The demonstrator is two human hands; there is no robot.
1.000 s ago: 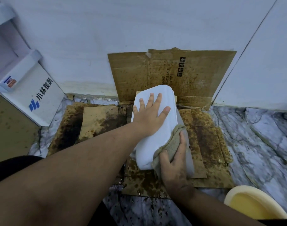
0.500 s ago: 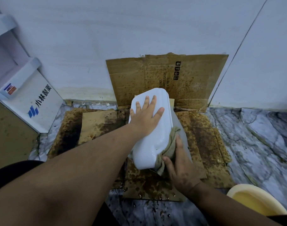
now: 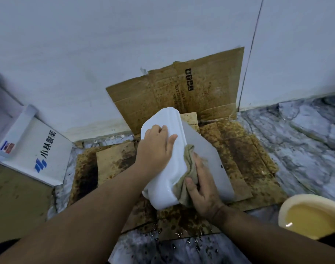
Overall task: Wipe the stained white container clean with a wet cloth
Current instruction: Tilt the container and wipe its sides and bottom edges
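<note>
My left hand [image 3: 156, 147] grips the white container [image 3: 163, 189], fingers curled over its far edge. My right hand [image 3: 202, 189], just beside it, presses a cloth [image 3: 187, 168] against the container's side.

Stained brown cardboard [image 3: 239, 149] lies flat on the marble floor [image 3: 305, 141], one printed sheet [image 3: 174, 92] propped against the white wall [image 3: 105, 44]. White box [image 3: 48, 155] with blue logo at left. Cream basin [image 3: 311, 216] of yellowish liquid at lower right.
</note>
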